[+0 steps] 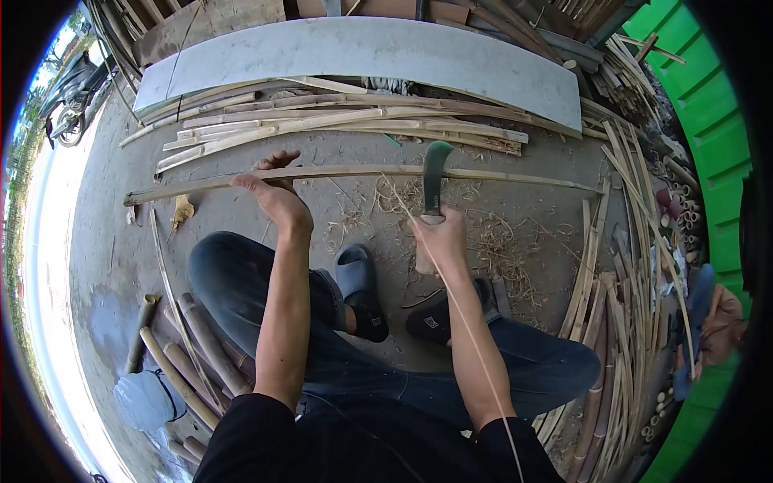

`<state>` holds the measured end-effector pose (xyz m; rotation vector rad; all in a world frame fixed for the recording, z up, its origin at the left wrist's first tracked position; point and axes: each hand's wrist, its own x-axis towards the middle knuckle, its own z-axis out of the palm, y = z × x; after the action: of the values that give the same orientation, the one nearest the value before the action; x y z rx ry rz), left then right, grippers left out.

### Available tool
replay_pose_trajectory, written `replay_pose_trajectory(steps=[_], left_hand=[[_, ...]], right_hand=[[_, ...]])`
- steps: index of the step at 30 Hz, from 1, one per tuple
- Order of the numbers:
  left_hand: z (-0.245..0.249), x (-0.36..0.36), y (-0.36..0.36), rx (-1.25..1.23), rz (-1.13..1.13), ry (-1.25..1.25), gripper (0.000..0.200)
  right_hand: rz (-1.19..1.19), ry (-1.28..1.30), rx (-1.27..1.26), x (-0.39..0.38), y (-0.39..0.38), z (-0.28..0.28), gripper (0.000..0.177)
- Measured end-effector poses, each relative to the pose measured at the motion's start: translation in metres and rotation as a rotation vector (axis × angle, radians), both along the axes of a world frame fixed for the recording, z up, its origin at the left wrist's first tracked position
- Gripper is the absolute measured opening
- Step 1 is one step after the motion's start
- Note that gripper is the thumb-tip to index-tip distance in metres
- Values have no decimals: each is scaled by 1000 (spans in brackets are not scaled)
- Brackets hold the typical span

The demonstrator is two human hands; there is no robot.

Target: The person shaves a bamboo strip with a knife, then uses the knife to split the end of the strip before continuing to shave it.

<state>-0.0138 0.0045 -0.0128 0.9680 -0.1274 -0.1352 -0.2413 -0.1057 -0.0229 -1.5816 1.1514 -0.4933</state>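
Observation:
A long bamboo strip [346,171] lies crosswise in front of me. My left hand [278,193] holds it near its left part, the thumb on the near side and the fingers beyond it, loosely bent. In my right hand [441,237] is a billhook [435,173], gripped by its wooden handle, its dark curved blade upright and meeting the strip right of the middle. One thin bamboo sliver [463,310] runs from near the strip down across my right hand and forearm. Curly shavings [507,249] litter the ground below the blade.
Split bamboo lengths [354,121] lie ahead beside a pale board [362,52]. More strips [628,338] are piled at right, near another person [717,322] and a green metal wall [725,129]. Bamboo poles [213,342] and a bluish plastic container [149,400] stand at left.

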Motion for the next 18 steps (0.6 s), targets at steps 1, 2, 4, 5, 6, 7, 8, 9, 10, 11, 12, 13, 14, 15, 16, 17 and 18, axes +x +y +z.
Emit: replay_pose_trajectory(steps=[1, 2, 4, 5, 6, 7, 8, 9, 10, 11, 12, 13, 14, 15, 16, 17, 18], left_hand=[[1, 0, -2, -6, -25, -4, 78], [2, -1, -3, -7, -22, -8, 78], [4, -1, -2, 75, -103, -14, 83], [3, -1, -1, 74, -87, -15, 83], [0, 0, -1, 49, -115, -33, 85], [2, 0, -1, 23, -141, -51, 87], [4, -2, 1, 39, -183, -94, 84], [2, -2, 1, 35, -160, -86, 84], [0, -2, -1, 3, -160, -107, 81], [-1, -2, -4, -27, -164, -131, 79], [2, -4, -5, -36, -155, -148, 78], [5, -6, -4, -38, -148, -146, 78], [8, -8, -4, -36, -148, -150, 77], [10, -9, -4, -35, -151, -156, 75], [12, -9, -5, -36, -153, -160, 75], [13, -10, -5, -37, -157, -151, 73], [13, -10, -5, -37, -161, -141, 71]], right_hand=[[88, 12, -65, 14, 24, 6, 26], [205, 32, -168, 27, 46, 26, 27], [410, -50, -159, 42, 72, 47, 25], [426, -53, -161, 40, 74, 42, 25], [442, -199, 61, 34, 73, 37, 22], [454, -339, 284, 28, 68, 32, 19], [391, -438, 350, 18, 58, 24, 19], [294, -455, 309, 9, 48, 26, 21], [194, -468, 268, -1, 38, 27, 23], [109, -460, 178, -8, 29, 25, 28], [22, -455, 86, -11, 24, 28, 34], [29, -452, 85, -13, 22, 32, 34], [-67, -545, 106, -15, 21, 39, 43], [-166, -639, 125, -14, 19, 45, 51], [-167, -644, 124, -15, 12, 45, 51], [-284, -734, 174, -19, 0, 46, 53], [-403, -823, 224, -26, -14, 46, 55]])
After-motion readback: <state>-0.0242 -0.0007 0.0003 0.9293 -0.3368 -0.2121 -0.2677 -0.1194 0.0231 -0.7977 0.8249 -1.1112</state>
